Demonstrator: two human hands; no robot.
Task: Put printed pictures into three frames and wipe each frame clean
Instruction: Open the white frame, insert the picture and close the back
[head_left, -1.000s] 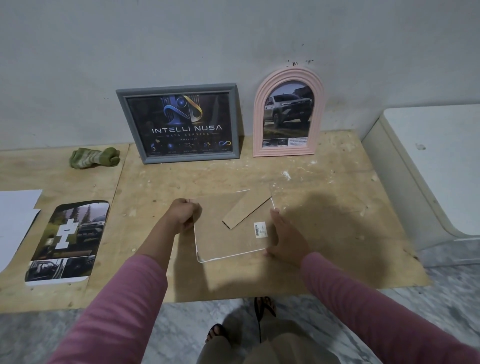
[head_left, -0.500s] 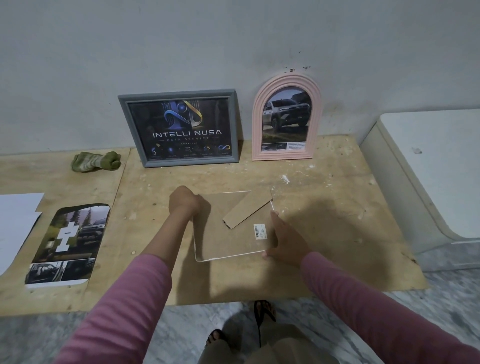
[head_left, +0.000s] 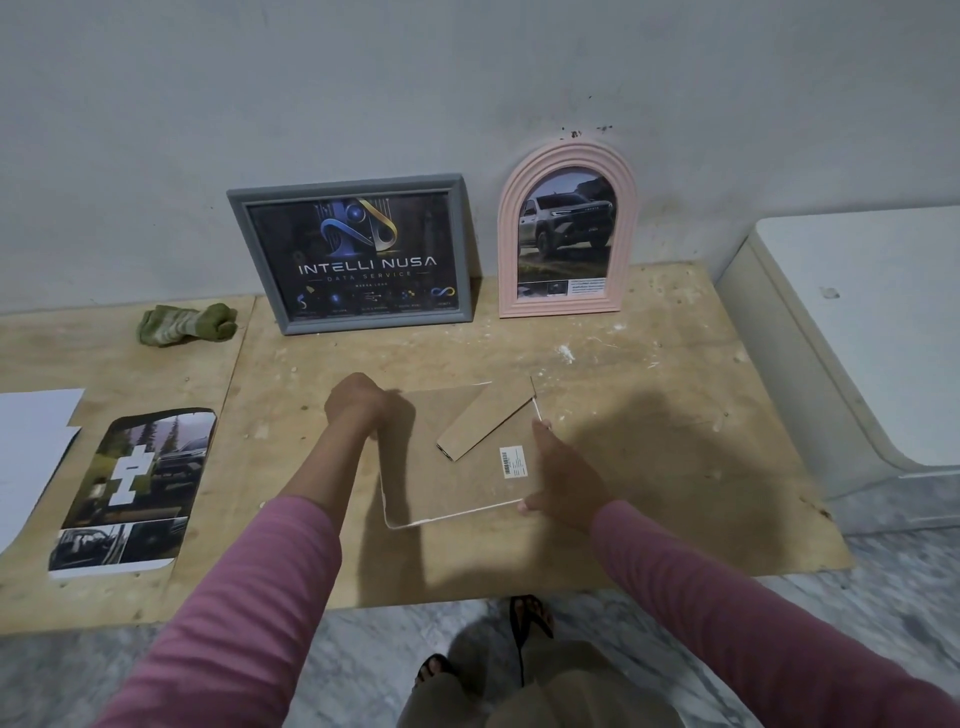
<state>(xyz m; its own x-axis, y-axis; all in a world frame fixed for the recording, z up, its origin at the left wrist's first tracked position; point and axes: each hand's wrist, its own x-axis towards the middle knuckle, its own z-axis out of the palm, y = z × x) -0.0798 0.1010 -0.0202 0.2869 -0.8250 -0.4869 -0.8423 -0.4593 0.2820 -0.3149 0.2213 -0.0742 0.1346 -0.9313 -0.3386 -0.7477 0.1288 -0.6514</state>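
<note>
Far left, white paper (head_left: 31, 447) is lying at the edge of the wooden desk (head_left: 649, 395), and just beside it a printed picture (head_left: 137, 486) with rounded top corners is lying flat, face up. Behind it, near the wall, a green cloth (head_left: 187, 325) is sitting bunched up. Moving across, a grey frame (head_left: 350, 254) is leaning against the wall with a dark logo print inside. In front of it the left hand (head_left: 358, 408) is curling its fingers round the left edge of the third frame (head_left: 457, 467), which is lying face down in the middle of the desk, brown backing up, its cardboard stand (head_left: 485, 423) folded across the top and a barcode sticker (head_left: 513, 462) near the right edge. The right hand (head_left: 558, 480) is gripping that frame's right edge, thumb at the near corner, fingers curled along the side. Behind, a pink arched frame (head_left: 566, 234) is standing against the wall with a truck picture in it. Far right, a white cabinet (head_left: 857, 332) is sitting beside the desk.
</note>
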